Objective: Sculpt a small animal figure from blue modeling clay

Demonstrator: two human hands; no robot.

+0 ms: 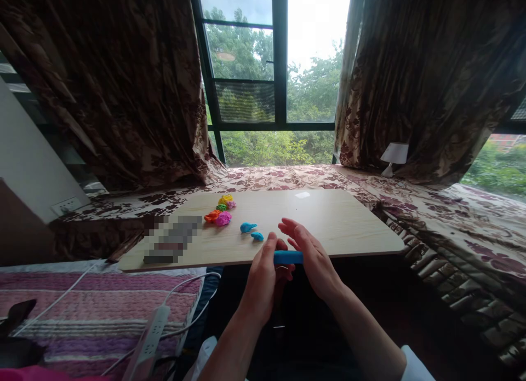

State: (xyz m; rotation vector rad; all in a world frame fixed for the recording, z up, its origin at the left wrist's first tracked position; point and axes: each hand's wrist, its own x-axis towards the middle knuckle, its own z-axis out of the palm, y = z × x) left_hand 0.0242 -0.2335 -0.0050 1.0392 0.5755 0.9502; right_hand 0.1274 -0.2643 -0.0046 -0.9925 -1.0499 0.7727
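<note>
A blue roll of modelling clay (287, 257) lies between my two palms at the near edge of the wooden table (337, 222). My left hand (265, 277) presses against it from the left with fingers curled. My right hand (310, 255) lies against it from the right, fingers stretched out flat. Two small blue clay pieces (251, 230) rest on the table just beyond my hands. A cluster of orange, pink, yellow and green clay lumps (221, 211) sits further back to the left.
A blurred patch covers the table's left end (172, 240). A power strip with white cables (148, 337) lies on a striped blanket at lower left. A small white lamp (393, 154) stands on the floral-covered window ledge, with curtains either side.
</note>
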